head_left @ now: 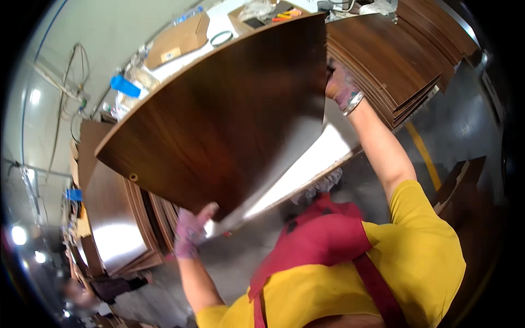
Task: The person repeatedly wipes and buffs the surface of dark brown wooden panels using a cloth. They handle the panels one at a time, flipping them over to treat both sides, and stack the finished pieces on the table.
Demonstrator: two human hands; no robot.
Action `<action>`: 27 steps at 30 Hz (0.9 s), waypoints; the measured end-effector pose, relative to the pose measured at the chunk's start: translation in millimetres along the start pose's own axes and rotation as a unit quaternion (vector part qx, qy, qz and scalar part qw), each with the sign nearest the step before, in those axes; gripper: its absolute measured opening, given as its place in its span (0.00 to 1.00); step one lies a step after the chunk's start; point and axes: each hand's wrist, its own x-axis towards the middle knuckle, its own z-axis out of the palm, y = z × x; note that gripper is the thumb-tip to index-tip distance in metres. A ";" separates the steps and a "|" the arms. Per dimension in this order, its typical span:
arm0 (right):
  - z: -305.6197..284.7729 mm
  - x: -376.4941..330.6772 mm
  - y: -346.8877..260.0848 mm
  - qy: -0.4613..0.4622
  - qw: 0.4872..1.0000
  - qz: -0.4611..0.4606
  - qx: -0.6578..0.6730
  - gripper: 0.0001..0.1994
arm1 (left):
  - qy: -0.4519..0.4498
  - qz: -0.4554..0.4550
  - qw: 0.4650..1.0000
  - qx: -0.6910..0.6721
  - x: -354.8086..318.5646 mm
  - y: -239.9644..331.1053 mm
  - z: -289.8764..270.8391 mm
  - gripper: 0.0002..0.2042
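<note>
So the panel (235, 115) is tilted up over the white table (311, 167), left hand (190, 232) gripping its near corner, right hand (341, 86) gripping the right edge. I'd call it midway: lifted, not laid flat yet, can't tell if it touches the table, more boards (383, 60) stacked off right.

The purple-gloved left hand (190, 232) gripped the near edge of a large dark-brown wood-grain panel (224, 115); the purple-gloved right hand (342, 86) held its right edge. The panel was tilted over a white-topped worktable (320, 158). A right-hand stack of flat brown boards (383, 57) and a left-hand stack of glossy brown boards (114, 210) flanked it. A tan cardboard piece (180, 39) lay beyond.
</note>
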 end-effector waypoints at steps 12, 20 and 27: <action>-11.6 -85.9 -3.4 -0.098 0.938 -0.042 -0.331 0.25 | -0.059 0.075 0.980 -0.177 110.9 -67.9 77.2 0.19; 1.5 -66.1 14.5 -0.076 0.910 0.035 -0.407 0.19 | 0.010 0.246 0.931 0.269 153.9 -76.5 85.1 0.23; 13.5 -106.9 65.2 -0.042 0.911 -0.020 -0.410 0.25 | -0.014 0.351 0.907 0.230 113.4 33.1 198.4 0.16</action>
